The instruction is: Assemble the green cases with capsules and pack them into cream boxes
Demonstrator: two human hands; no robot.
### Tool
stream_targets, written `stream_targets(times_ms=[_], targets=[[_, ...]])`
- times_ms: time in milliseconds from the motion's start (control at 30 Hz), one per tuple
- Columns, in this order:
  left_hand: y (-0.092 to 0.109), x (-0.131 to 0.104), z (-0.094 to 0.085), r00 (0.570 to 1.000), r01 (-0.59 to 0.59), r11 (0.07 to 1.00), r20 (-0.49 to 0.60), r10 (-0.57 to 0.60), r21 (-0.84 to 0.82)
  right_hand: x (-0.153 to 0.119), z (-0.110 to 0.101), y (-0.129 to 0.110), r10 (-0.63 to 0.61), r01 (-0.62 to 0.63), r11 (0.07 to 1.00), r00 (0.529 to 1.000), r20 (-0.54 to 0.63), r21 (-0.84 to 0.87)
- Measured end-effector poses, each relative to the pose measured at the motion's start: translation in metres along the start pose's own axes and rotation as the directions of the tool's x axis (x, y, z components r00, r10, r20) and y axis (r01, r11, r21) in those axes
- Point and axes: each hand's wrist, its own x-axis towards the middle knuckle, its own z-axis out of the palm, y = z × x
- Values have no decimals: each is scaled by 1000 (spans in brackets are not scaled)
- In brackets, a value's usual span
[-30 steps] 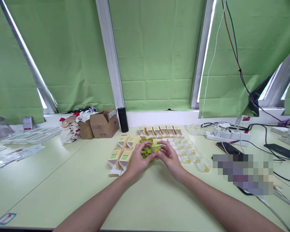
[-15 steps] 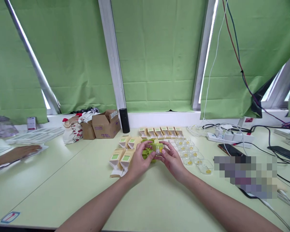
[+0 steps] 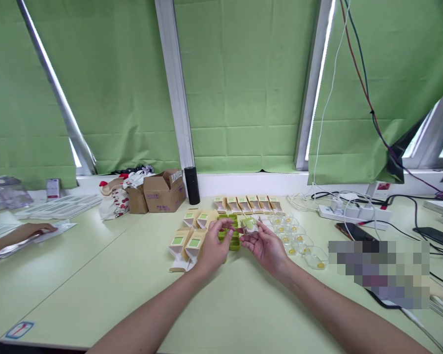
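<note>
My right hand (image 3: 268, 246), palm turned up, holds a small clear plastic box (image 3: 248, 226) with something light green at its top. Just left of it is my left hand (image 3: 216, 243), its fingers curved and apart with nothing visible between them. Behind and between the hands lies a green tray with square compartments (image 3: 235, 243), partly hidden by my left hand. Folded cardboard sleeves with green squares (image 3: 195, 243) stand on the left. To the right are several clear plastic cups with yellow spots (image 3: 316, 257).
More cardboard sleeves (image 3: 253, 204) line up at the back. A cardboard box (image 3: 164, 194), a black cylinder (image 3: 192, 186) and a cloth bag (image 3: 113, 202) stand at back left. Power strips (image 3: 349, 214) and cables lie right. Another person's hand (image 3: 33, 231) rests on papers at far left.
My left hand has come off the clear box, which now sits in my right hand, slightly farther right and turned. The other person's hand has shifted left.
</note>
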Motion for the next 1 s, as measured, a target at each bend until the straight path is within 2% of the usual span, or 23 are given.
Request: stream_targets(times_ms=[133,233,400,533,633,733,1000], targets=[[0,0,0,1000,-6,1000,-11,6,10,1,-2,-1,-31,33,996,999,31,-78],[0,0,0,1000,3,1000,-5,-2,20,0,0,-4,-13,17,997,999,46,-71],[0,-1,-1,1000,25,1000,18,-25,12,-4,9,-8,-1,1,998,1000,-1,-65],[0,-1,-3,999,12,1000,40,-13,14,-7,12,-11,-121,113,971,992,-28,-213],[1,-2,-4,998,-3,1000,69,3,6,-8,14,-11,-255,214,895,965,-56,-391],[2,-3,-4,996,8,1000,87,-6,-23,-10,16,-10,-357,286,821,932,-55,-494],[6,-3,-2,996,45,998,77,-41,-53,-16,21,-8,-389,339,744,920,40,-576]])
